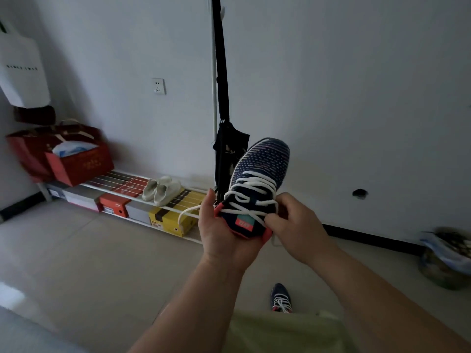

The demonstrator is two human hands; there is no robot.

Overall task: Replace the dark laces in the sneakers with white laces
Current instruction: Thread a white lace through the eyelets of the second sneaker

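A navy knit sneaker (pixel 263 164) with a pink collar is held up in front of me, toe pointing away and up. A white lace (pixel 251 189) runs criss-cross through its eyelets, and one loose end (pixel 182 217) curves out to the left. My left hand (pixel 220 233) cups the heel from below and the left side. My right hand (pixel 293 225) pinches the lace at the top right eyelet by the tongue. The second navy sneaker (pixel 280 298), also with a white lace, lies on the floor near my lap.
A low white wire shoe rack (pixel 132 184) along the wall carries a pale pair of shoes (pixel 160 189) and red bags (pixel 68 159), with shoe boxes (pixel 170 220) beneath. A black strap and bag (pixel 224 138) hang behind the sneaker. A bin (pixel 446 258) stands at the right.
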